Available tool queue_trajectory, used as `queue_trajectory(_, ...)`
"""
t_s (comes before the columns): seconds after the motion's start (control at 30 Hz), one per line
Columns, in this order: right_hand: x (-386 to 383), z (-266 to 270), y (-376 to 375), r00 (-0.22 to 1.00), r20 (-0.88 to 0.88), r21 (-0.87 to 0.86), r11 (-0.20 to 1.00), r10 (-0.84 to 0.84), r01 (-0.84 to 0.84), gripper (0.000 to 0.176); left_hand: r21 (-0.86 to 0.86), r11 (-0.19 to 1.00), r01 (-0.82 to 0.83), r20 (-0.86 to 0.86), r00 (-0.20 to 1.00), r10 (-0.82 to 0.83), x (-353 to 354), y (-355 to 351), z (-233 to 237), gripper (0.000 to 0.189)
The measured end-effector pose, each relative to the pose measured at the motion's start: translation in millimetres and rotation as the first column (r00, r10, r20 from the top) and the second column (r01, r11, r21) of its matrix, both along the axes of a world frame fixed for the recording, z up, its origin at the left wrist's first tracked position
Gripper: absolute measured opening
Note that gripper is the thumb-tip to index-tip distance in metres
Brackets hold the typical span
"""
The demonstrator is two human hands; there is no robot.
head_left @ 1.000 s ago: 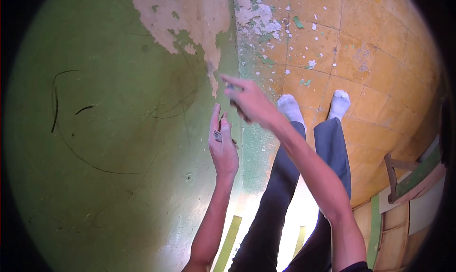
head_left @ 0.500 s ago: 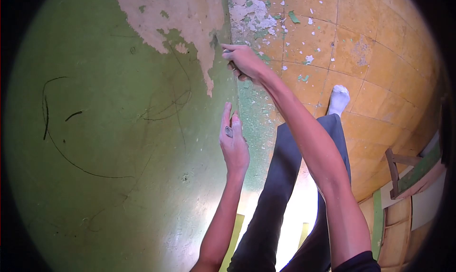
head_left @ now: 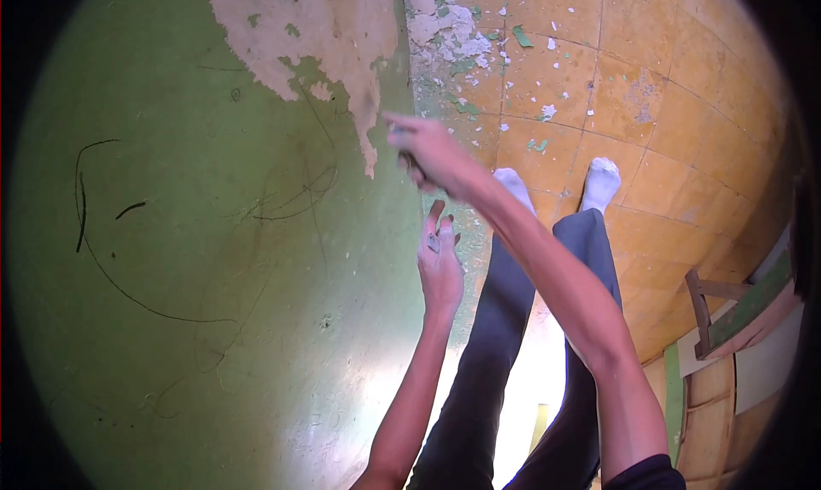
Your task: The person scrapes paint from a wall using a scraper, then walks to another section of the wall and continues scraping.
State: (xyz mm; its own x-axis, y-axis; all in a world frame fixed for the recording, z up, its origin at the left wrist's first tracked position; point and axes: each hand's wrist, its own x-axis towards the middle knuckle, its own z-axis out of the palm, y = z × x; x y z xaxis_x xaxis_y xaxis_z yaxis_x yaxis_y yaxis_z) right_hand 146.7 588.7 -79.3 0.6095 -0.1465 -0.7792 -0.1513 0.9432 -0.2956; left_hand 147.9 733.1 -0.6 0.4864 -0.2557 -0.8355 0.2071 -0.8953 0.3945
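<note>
I look down along a green painted wall [head_left: 197, 259] with a large patch of bare plaster [head_left: 316, 28] where paint has come off. My right hand [head_left: 432, 152] is closed around a small dark tool [head_left: 409, 159] that is mostly hidden in the fist, held at the wall just right of the peeled edge. My left hand [head_left: 440, 268] is lower, fingers stretched upward and flat near the wall, holding nothing; a ring [head_left: 433, 243] shows on one finger.
Paint flakes [head_left: 466, 41] lie at the wall's foot on the orange tiled floor [head_left: 650, 88]. My legs in dark trousers [head_left: 496, 353] and white socks [head_left: 600, 182] stand beside the wall. A wooden frame [head_left: 727, 310] leans at the right.
My right hand reached up to the peeled edge, then came back down and slightly left. My left hand drifted right along the wall. Both socks show again.
</note>
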Motion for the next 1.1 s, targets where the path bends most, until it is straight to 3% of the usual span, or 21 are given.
queue_trajectory(0.1, -6, 12, -3, 0.999, 0.033, 0.026, 0.999, 0.021, -0.022, 0.054, 0.053, 0.998, -0.018, -0.062, 0.998, 0.021, -3, 8, -1, 0.058)
queue_trajectory(0.2, 9, -50, -23, 0.997, -0.08, -0.168, 0.986, -0.009, -0.004, 0.054, 0.056, 0.998, 0.015, -0.068, 0.998, -0.011, -20, 7, 3, 0.056)
queue_trajectory(0.3, 16, -63, -30, 0.998, -0.063, -0.171, 0.985, -0.012, 0.001, 0.055, 0.045, 0.997, 0.069, -0.066, 0.996, -0.066, -21, 7, 4, 0.055)
queue_trajectory(0.37, 2, -13, -19, 1.0, 0.002, -0.112, 0.994, 0.005, -0.005, 0.055, 0.023, 0.999, 0.031, -0.08, 0.996, -0.029, -19, 4, 4, 0.054)
queue_trajectory(0.43, -8, 25, -18, 0.999, 0.044, -0.03, 1.0, 0.012, -0.01, 0.054, -0.046, 0.991, -0.127, -0.136, 0.984, 0.119, -19, 3, 2, 0.053)
queue_trajectory(0.53, 12, -21, -25, 0.998, -0.043, -0.166, 0.986, -0.04, 0.033, 0.052, 0.004, 0.963, -0.271, -0.175, 0.948, 0.267, -29, 5, 11, 0.052)
queue_trajectory(0.57, 16, -37, -30, 0.996, -0.051, -0.108, 0.992, -0.067, 0.061, 0.052, 0.032, 0.954, -0.299, -0.18, 0.937, 0.3, -32, 2, 13, 0.052)
queue_trajectory(0.63, 22, -51, -42, 0.99, -0.07, 0.005, 0.992, -0.125, 0.125, 0.052, 0.039, 0.972, -0.23, -0.207, 0.95, 0.233, -33, -2, 14, 0.053)
queue_trajectory(0.73, 5, -5, -26, 1.0, 0.009, -0.079, 0.997, 0.018, -0.017, 0.054, 0.021, 0.983, -0.182, -0.214, 0.96, 0.182, -30, -4, 17, 0.053)
queue_trajectory(0.83, 3, 4, -22, 1.0, 0.003, -0.067, 0.998, -0.02, 0.021, 0.046, -0.042, 0.985, -0.17, -0.169, 0.972, 0.16, -30, 3, 12, 0.053)
queue_trajectory(0.93, 24, -74, -36, 0.988, -0.113, 0.038, 0.994, -0.101, 0.106, 0.034, 0.015, 0.983, -0.184, -0.17, 0.968, 0.184, -29, 1, 16, 0.053)
queue_trajectory(1.0, 28, -79, -30, 0.989, -0.102, -0.022, 0.994, -0.108, 0.107, 0.028, 0.045, 0.983, -0.18, -0.163, 0.969, 0.185, -25, -2, 18, 0.053)
queue_trajectory(1.1, 12, -19, -8, 0.997, -0.01, -0.092, 0.993, -0.076, 0.074, 0.035, 0.047, 0.986, -0.162, -0.117, 0.979, 0.166, -23, -5, 15, 0.054)
